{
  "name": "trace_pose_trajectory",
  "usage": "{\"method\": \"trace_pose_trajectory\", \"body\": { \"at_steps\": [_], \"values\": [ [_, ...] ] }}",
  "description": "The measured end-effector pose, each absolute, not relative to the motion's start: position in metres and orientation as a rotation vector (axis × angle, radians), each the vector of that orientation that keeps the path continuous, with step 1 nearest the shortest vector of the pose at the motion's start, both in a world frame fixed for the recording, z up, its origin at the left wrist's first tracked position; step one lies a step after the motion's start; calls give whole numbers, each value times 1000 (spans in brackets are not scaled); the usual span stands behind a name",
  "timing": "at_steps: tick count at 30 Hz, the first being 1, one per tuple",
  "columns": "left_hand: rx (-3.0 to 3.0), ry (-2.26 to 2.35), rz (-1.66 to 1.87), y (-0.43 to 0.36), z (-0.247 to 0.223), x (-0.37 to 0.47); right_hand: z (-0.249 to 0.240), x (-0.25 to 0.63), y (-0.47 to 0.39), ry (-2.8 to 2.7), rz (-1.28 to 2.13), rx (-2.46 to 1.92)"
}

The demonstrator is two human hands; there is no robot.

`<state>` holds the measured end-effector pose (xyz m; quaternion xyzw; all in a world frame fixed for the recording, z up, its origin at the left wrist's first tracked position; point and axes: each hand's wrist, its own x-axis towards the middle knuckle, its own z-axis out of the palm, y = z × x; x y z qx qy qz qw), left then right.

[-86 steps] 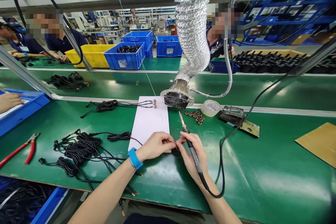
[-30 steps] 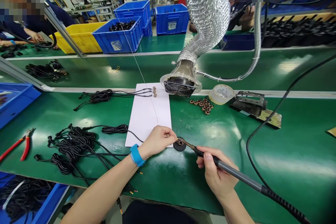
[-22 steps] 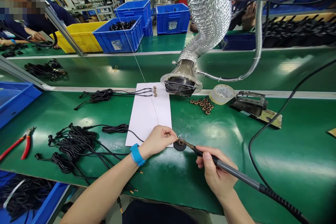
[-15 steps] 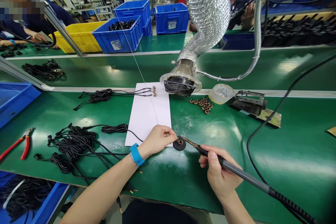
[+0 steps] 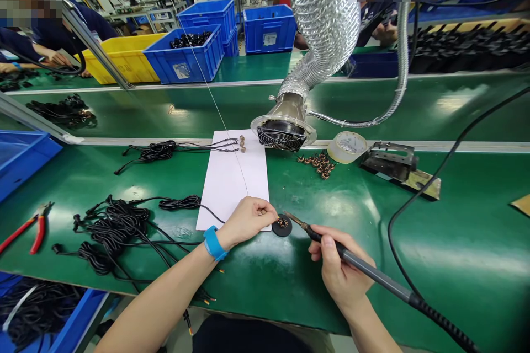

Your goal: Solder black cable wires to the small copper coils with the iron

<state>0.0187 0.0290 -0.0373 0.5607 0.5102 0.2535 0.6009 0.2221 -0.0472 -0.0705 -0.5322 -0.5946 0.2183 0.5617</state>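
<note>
My left hand (image 5: 250, 215), with a blue band (image 5: 215, 243) at the wrist, is closed in a pinch on the end of a black cable (image 5: 213, 214). Its fingertips are at the edge of a round black disc (image 5: 276, 231), which carries a small ring of copper-coloured contacts (image 5: 283, 223). A thin solder wire (image 5: 217, 107) runs down from above to the back of this hand; its lower end is hidden. In my right hand (image 5: 345, 270) is a soldering iron (image 5: 368, 273), gripped like a pen. The iron's tip is just above and right of the disc, near the contacts.
Beneath my left hand lies a white sheet (image 5: 232, 176). Coiled black cables (image 5: 120, 226) and red-handled pliers (image 5: 40, 231) are to the left. A fume duct (image 5: 323, 22) hangs ahead. Small contact parts (image 5: 321, 164), a round tub (image 5: 346, 149) and an iron stand (image 5: 393, 162) sit behind the iron.
My right hand and the soldering iron have shifted slightly left, and the tip has lifted a little from the contacts. My left hand stays by the disc. The whole view has drifted slightly.
</note>
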Motion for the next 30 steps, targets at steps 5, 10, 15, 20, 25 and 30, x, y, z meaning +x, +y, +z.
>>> {"method": "trace_pose_trajectory", "body": {
  "at_steps": [5, 10, 15, 20, 25, 30],
  "values": [
    [1291, 1177, 593, 29, -38, 18, -61, 212, -34, -1540, 468, -1245],
    [1279, 1139, 603, 29, -36, 17, -51, 199, -19, -1684, 422, -1156],
    [1315, 1133, 605, 28, -33, 15, -53, 192, -14, -1744, 461, -1151],
    [1335, 1092, 617, 27, -36, 14, -57, 189, -11, -1794, 443, -1107],
    [1355, 1065, 601, 26, -38, 13, -60, 189, -11, -1821, 402, -1088],
    [1360, 1069, 587, 26, -35, 12, -59, 188, -13, -1774, 342, -1094]
  ]
}}
